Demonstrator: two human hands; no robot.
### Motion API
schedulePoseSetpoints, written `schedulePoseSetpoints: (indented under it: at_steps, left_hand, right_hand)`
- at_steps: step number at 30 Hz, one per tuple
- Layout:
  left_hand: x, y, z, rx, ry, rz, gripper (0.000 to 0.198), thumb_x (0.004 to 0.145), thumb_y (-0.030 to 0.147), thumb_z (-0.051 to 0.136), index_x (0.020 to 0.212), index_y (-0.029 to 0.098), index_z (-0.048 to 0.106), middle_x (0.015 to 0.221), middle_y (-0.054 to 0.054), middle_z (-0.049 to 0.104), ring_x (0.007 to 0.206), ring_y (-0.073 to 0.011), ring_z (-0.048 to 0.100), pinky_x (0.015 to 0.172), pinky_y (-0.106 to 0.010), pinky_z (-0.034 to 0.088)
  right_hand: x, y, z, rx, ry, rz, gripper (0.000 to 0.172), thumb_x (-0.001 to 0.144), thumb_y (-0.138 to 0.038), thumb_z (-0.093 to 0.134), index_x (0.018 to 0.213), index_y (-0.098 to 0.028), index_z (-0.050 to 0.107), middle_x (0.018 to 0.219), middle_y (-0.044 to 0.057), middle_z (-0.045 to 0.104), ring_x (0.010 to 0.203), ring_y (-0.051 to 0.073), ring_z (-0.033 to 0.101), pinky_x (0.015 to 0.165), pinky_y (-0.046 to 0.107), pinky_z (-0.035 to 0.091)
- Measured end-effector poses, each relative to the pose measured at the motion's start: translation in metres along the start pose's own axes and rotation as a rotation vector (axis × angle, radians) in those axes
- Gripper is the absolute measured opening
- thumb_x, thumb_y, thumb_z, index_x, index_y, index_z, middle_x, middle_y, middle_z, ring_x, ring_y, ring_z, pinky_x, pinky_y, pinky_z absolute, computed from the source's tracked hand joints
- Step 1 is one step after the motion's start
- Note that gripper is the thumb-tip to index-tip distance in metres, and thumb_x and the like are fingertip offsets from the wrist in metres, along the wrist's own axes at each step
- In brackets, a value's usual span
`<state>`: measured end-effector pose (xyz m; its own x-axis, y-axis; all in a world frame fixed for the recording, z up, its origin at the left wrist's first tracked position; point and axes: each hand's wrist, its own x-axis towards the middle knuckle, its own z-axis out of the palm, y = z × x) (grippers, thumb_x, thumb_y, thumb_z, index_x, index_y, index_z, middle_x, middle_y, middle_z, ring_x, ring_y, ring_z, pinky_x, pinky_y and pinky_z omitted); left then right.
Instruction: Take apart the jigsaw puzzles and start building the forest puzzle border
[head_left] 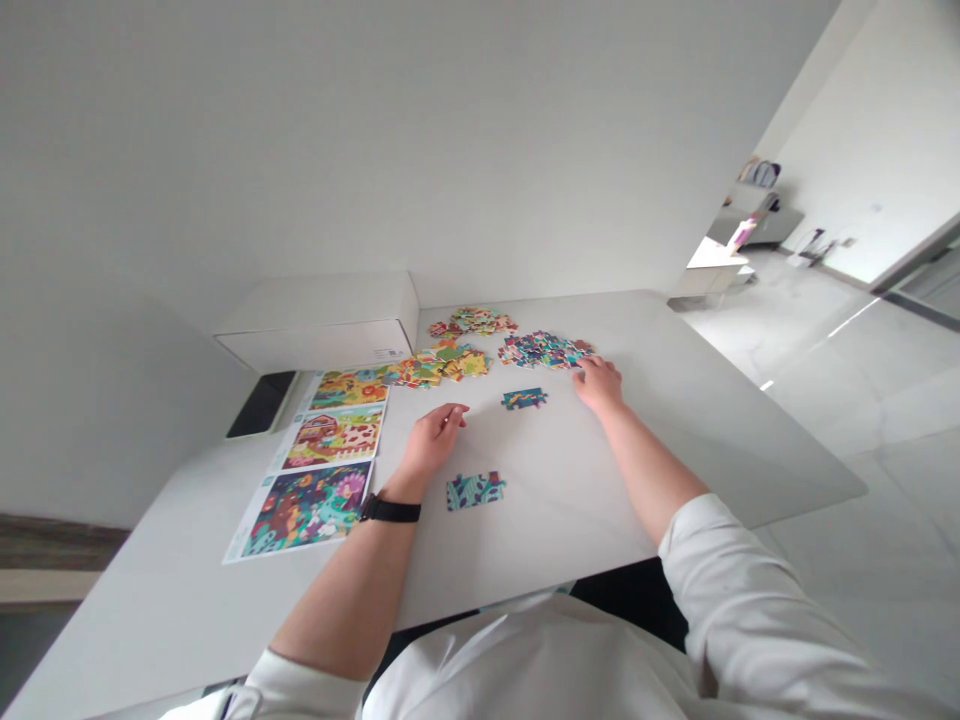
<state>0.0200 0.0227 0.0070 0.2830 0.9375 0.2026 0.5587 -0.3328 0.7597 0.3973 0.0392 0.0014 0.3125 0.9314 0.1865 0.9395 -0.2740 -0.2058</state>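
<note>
My left hand (431, 440), with a black watch on its wrist, rests on the white table (712, 400) with its fingers curled; nothing shows in them. A small joined puzzle section in teal (475, 490) lies just to its right and nearer me. Another small joined section (524, 399) lies between my hands. My right hand (598, 382) reaches to the near edge of a pile of blue and pink puzzle pieces (544, 349), fingers bent down onto the pieces; whether it grips one is hidden.
A yellow-orange pile of pieces (442, 366) and a smaller mixed pile (474, 321) lie further back. A printed sheet with three reference pictures (322, 470) lies at the left. A white box (322, 320) and a dark tablet (261, 404) sit by the wall.
</note>
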Motion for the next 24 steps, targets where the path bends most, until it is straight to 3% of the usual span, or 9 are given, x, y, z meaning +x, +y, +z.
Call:
schedulePoseSetpoints:
  at_steps: [11,19,24]
  left_hand:
    - [0.0035,-0.004,0.0031,0.03,-0.004,-0.027,0.053,0.102,0.057,0.044,0.116,0.02,0.08,0.092,-0.007,0.079,0.081,-0.0218,0.069,0.079,-0.032,0.052]
    - [0.0007,-0.0024,0.001,0.042,-0.002,-0.031,0.052,0.102,0.055,0.044,0.116,0.02,0.079,0.091,-0.007,0.08,0.079,-0.0212,0.069,0.078,-0.031,0.053]
    - [-0.0001,-0.0024,0.001,0.04,-0.003,-0.039,0.049,0.102,0.052,0.045,0.116,0.02,0.079,0.093,-0.006,0.08,0.08,-0.0207,0.069,0.08,-0.031,0.053]
  right_hand:
    - [-0.0008,0.0079,0.0048,0.067,0.022,0.024,0.049,0.098,-0.032,0.056,0.145,-0.027,0.068,0.155,0.012,0.062,0.135,0.037,0.056,0.114,0.055,0.046]
    - [-0.0002,0.0105,0.0063,0.091,0.097,0.086,0.043,0.097,-0.028,0.059,0.138,-0.02,0.067,0.14,0.019,0.067,0.126,0.037,0.06,0.106,0.051,0.05]
    - [-0.0019,0.0076,0.0038,0.127,0.101,-0.121,0.032,0.1,-0.028,0.057,0.126,-0.021,0.074,0.145,0.015,0.066,0.132,0.035,0.057,0.113,0.05,0.046]
